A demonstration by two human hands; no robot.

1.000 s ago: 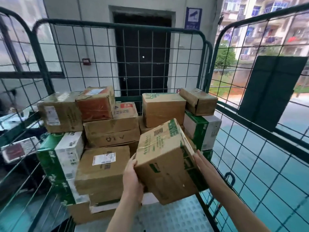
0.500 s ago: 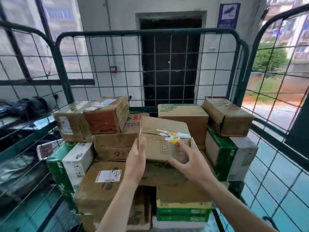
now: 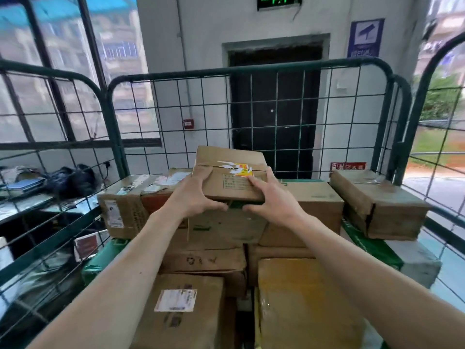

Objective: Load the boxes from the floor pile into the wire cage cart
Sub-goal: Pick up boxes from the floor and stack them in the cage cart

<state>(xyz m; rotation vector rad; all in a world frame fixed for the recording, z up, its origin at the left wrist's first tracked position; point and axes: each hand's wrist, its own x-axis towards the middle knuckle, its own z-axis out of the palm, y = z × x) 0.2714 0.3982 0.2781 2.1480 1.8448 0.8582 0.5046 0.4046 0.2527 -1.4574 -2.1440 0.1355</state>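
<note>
Hands, left [image 3: 195, 197] and right [image 3: 273, 201], grip cardboard box [image 3: 230, 172] atop stacked boxes [image 3: 299, 212]

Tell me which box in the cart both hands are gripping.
The top middle box with the torn yellow-and-white sticker: the left hand and right hand grip its near corners. It sits highest in the stack.

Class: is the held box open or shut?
Shut: top flaps of the cardboard box lie flat, torn label over the seam.
</note>
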